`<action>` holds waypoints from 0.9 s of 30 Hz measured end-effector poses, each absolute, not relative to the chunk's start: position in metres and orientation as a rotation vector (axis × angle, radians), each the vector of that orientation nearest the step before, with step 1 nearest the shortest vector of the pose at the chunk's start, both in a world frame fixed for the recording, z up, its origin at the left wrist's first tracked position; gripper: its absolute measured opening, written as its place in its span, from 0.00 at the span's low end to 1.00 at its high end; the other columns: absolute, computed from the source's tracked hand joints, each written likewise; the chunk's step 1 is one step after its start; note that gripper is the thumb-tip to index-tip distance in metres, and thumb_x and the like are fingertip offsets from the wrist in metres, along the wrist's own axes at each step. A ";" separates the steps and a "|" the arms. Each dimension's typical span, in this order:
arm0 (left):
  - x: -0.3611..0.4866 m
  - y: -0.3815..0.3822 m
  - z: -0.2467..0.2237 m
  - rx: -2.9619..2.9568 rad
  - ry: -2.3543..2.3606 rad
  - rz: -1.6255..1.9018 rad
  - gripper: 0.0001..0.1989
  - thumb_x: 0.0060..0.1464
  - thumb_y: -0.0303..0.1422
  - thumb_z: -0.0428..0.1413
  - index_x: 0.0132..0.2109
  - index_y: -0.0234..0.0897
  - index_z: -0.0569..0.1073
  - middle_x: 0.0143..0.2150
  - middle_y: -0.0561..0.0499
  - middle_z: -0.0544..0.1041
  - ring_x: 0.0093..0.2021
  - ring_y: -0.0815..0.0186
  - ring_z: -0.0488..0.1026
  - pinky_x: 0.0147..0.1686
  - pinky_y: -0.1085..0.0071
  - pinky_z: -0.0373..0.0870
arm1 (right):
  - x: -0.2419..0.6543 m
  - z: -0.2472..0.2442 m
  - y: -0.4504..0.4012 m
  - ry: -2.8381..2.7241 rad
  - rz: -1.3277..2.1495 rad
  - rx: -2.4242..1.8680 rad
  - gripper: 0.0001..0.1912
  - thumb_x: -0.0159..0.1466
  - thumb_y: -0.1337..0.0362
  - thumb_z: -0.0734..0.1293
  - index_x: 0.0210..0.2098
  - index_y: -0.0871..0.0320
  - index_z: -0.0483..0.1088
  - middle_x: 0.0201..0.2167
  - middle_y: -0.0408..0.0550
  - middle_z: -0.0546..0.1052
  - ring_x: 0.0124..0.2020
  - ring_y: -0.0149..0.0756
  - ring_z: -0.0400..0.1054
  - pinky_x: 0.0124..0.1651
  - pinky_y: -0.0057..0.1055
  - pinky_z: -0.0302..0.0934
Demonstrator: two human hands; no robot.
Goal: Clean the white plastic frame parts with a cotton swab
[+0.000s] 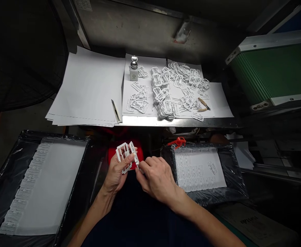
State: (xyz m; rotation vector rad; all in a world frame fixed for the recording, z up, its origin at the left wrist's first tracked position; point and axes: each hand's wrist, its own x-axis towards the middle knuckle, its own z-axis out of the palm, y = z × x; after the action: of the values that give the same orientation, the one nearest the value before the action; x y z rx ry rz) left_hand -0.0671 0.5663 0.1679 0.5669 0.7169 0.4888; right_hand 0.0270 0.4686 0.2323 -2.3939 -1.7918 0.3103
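My left hand (118, 173) is closed around several white plastic frames (123, 152) with rectangular openings. One more white plastic frame (133, 152) stands on edge between its thumb and fingers. Close on the right, my right hand (157, 175) has its fingers curled, with thumb and forefinger at the lower end of that upright frame. Whatever sits between those right fingertips is hidden by the hand. Below and behind the left hand shows something red (114, 147), partly covered.
Beyond my hands, a bench (140, 121) bears heaped white frames (163, 92), a pump bottle (133, 70), a utility knife (116, 110) and pliers (204, 105). Frames line a left tray (94, 171) and a right tray (234, 171). Orange-handled scissors (177, 142) lie at the right tray's edge.
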 end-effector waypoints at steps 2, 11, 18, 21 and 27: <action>-0.068 0.570 0.165 0.549 0.697 0.501 0.18 0.49 0.31 0.60 0.48 0.35 0.69 0.47 0.45 0.72 0.47 0.61 0.70 0.40 0.73 0.70 | 0.034 0.235 0.467 -1.655 0.362 -2.373 0.11 0.64 0.62 0.57 0.27 0.57 0.64 0.25 0.42 0.67 0.28 0.30 0.58 0.35 0.32 0.47; -0.066 0.579 0.164 0.205 0.540 0.403 0.25 0.52 0.44 0.56 0.51 0.29 0.69 0.50 0.38 0.71 0.52 0.54 0.67 0.49 0.65 0.69 | 0.050 0.222 0.483 -0.863 1.360 -1.716 0.13 0.61 0.56 0.62 0.31 0.60 0.71 0.26 0.41 0.70 0.27 0.26 0.59 0.30 0.24 0.52; -0.065 0.594 0.163 0.147 0.748 0.494 0.21 0.56 0.26 0.52 0.57 0.38 0.63 0.37 0.45 0.73 0.35 0.64 0.73 0.39 0.65 0.73 | 0.080 0.191 0.515 -0.842 1.327 -1.914 0.12 0.59 0.57 0.64 0.32 0.61 0.72 0.25 0.42 0.71 0.24 0.25 0.59 0.28 0.23 0.54; -0.072 0.601 0.162 0.171 0.755 0.538 0.27 0.55 0.26 0.53 0.61 0.46 0.58 0.37 0.46 0.73 0.33 0.67 0.73 0.36 0.69 0.72 | 0.123 0.167 0.553 -0.751 1.199 -2.078 0.12 0.61 0.62 0.62 0.39 0.63 0.69 0.25 0.44 0.72 0.23 0.25 0.62 0.27 0.23 0.58; -0.078 0.605 0.173 0.088 0.916 0.521 0.31 0.50 0.28 0.56 0.60 0.52 0.58 0.41 0.46 0.74 0.41 0.55 0.73 0.34 0.58 0.74 | 0.180 0.152 0.639 -0.724 1.008 -2.419 0.17 0.65 0.58 0.60 0.48 0.63 0.63 0.33 0.46 0.72 0.29 0.29 0.67 0.34 0.31 0.66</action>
State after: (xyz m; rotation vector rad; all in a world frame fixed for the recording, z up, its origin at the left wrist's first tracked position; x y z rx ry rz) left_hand -0.0782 0.6049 0.1732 0.0881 0.9158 0.5206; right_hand 0.1804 0.6391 0.1521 -2.4195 -0.7244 1.0081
